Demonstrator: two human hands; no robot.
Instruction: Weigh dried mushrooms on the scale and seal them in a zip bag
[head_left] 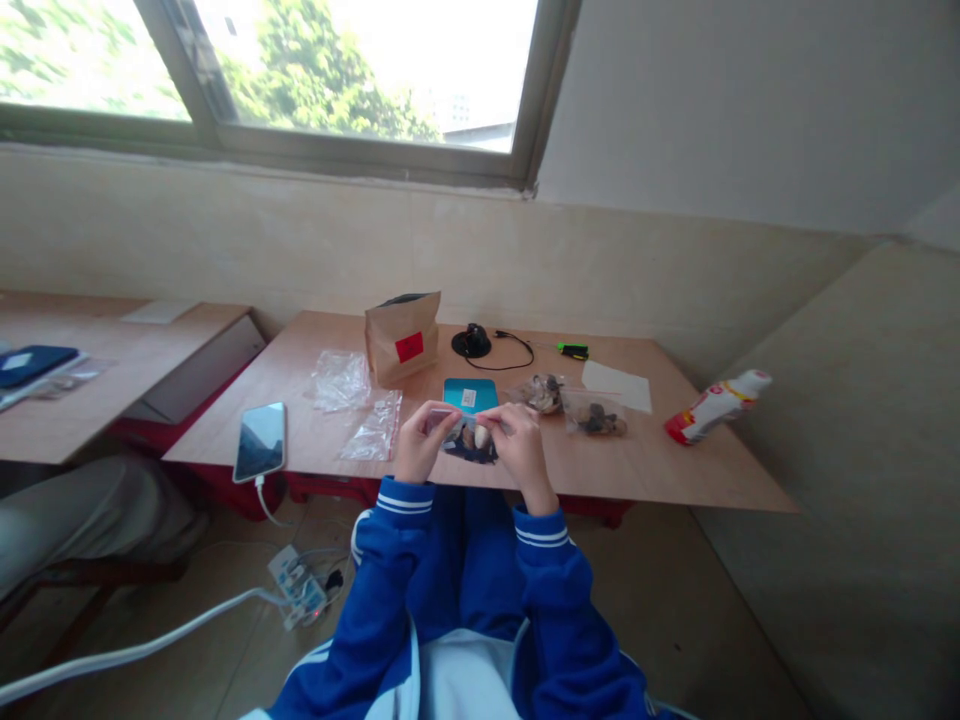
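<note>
Plastic bag (470,442), apparently, pinched between left hand (418,443) and right hand (523,446).

Plain room, likely school classroom or study room; cannot tell which. Bare two-tone plaster wall (225,240), metal-framed window (360,145) looking onto tree (315,70). Plywood board (600,470) laid over red-framed desk (607,515) as makeshift worktop, clear zip bags (369,428) on it. Second wooden desk (127,340) just left, seated person's leg (82,510) beside it. Power strip (298,585) on bare floor (187,680), cable running to phone (259,442). Your blue striped tracksuit sleeve (401,500) suggests school uniform.
</note>
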